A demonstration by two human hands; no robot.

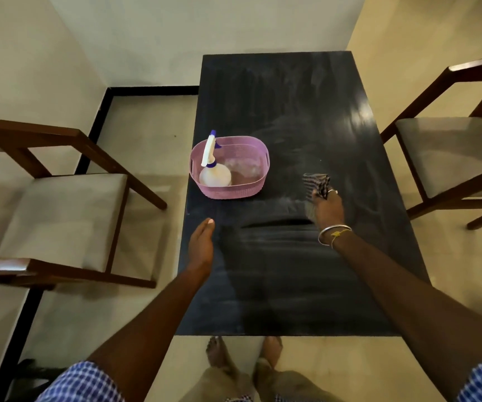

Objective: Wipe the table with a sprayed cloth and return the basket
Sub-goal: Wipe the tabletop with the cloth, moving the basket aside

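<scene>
Your right hand (328,206) had its fingers (318,195) clamped on a bunched striped cloth (316,181), which was pressed to the dark tabletop (277,111) toward its right side; a ring showed on one finger and bangles (334,234) sat at the wrist. Your left hand (202,245) was empty, fingers straight and held together, positioned at the left edge of the tabletop; whether it touched the surface could not be determined. The pink basket (229,194) stood on the tabletop near its left edge, just beyond your left hand and well apart from the cloth. A white spray bottle (215,175) with a purple nozzle lay tilted inside the basket against its left wall, the head projecting above the rim. Pale wipe streaks marked the tabletop around and beyond the cloth. A wooden chair (60,204) stood on the floor at each side of the tabletop. Your bare feet (271,351) were at its near end.
</scene>
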